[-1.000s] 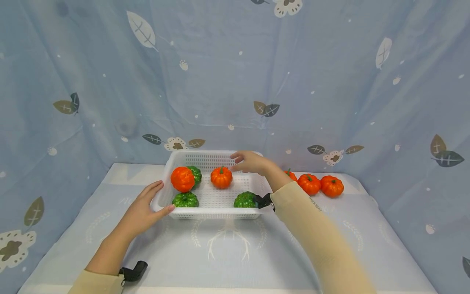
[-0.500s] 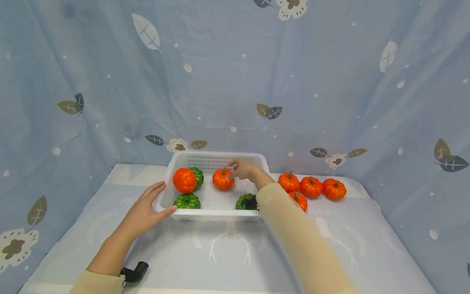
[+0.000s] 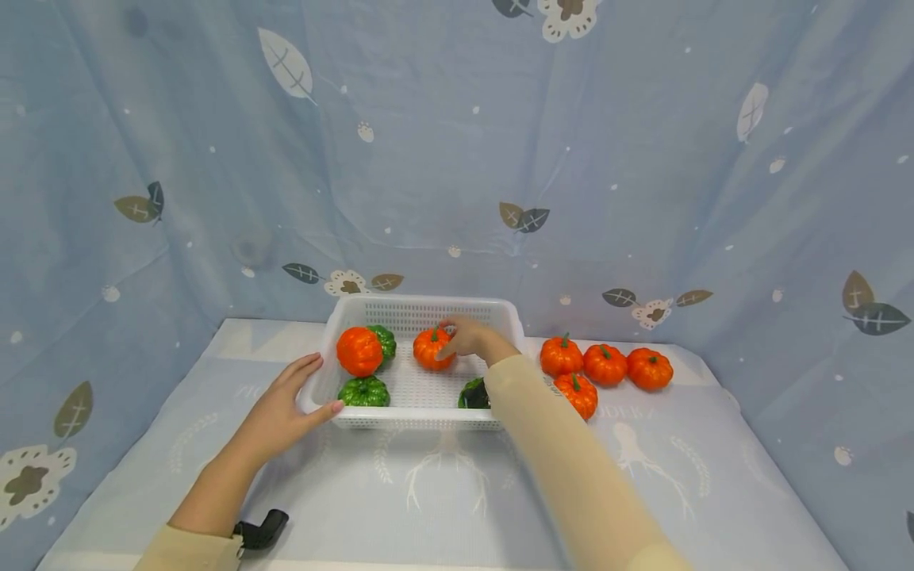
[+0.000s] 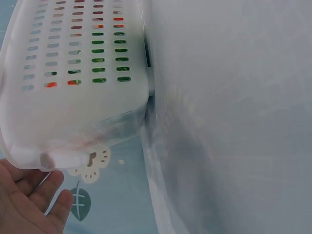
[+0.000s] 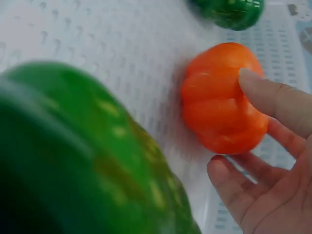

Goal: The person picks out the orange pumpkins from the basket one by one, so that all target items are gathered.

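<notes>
A white perforated plastic basket (image 3: 421,415) stands on the table. My left hand (image 3: 274,416) rests at its left end, fingers spread along the side and thumb at the front rim. Inside, my right hand (image 3: 473,338) holds a small orange pumpkin (image 3: 426,349), thumb on its ribbed side and fingers around it in the right wrist view. Another orange pumpkin (image 3: 359,351) sits at the basket's left, overlapping a green pumpkin (image 3: 385,344). One green pumpkin (image 3: 364,391) lies at the front left. At front right, a green pumpkin (image 5: 92,156) is partly hidden by my wrist in the head view.
To the right of the basket, several orange pumpkins (image 3: 605,364) sit on the table (image 3: 357,492), one in front of the others. A blue patterned curtain (image 3: 428,159) hangs close behind the basket and along both sides.
My right hand has moved down and left onto the orange pumpkin in the basket, its fingers now around it. Orange pumpkins at right came out from behind the sleeve. My left hand stays put.
</notes>
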`<state>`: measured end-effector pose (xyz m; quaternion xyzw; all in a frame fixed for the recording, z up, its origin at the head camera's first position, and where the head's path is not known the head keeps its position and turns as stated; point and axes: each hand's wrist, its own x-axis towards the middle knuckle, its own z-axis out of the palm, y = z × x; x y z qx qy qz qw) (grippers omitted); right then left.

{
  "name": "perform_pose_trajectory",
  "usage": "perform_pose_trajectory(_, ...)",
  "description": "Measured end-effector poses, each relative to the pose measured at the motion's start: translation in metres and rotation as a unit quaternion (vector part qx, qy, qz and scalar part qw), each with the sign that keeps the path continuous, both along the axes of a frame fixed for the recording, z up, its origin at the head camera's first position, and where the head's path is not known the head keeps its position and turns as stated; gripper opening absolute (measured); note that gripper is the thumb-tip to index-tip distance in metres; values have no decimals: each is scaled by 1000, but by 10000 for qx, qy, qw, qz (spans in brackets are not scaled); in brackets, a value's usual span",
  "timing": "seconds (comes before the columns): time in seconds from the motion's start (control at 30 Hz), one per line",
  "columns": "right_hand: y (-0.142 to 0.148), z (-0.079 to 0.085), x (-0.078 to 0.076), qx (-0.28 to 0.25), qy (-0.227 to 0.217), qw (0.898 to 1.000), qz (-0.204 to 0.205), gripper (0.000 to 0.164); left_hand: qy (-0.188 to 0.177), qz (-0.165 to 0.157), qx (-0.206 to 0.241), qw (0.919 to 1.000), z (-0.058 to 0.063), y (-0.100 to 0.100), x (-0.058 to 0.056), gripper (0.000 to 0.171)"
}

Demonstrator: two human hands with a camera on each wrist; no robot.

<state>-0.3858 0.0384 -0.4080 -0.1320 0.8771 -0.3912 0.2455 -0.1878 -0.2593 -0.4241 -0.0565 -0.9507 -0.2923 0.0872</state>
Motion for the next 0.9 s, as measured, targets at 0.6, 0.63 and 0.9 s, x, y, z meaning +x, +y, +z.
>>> perform_pose_trajectory(0.6,-2,1,5,502,351,9979,217,67,-65,-13,-8,10000,0,1,0,92)
perform_pose_trajectory(0.63,-2,2,4,539,381,9975,268,67,-59,-23,-5,10000,0,1,0,92)
perform_pose_trajectory(0.9,3,25,9,648,116,9952,727,64,-50,6,-42,10000,4,2,1,92)
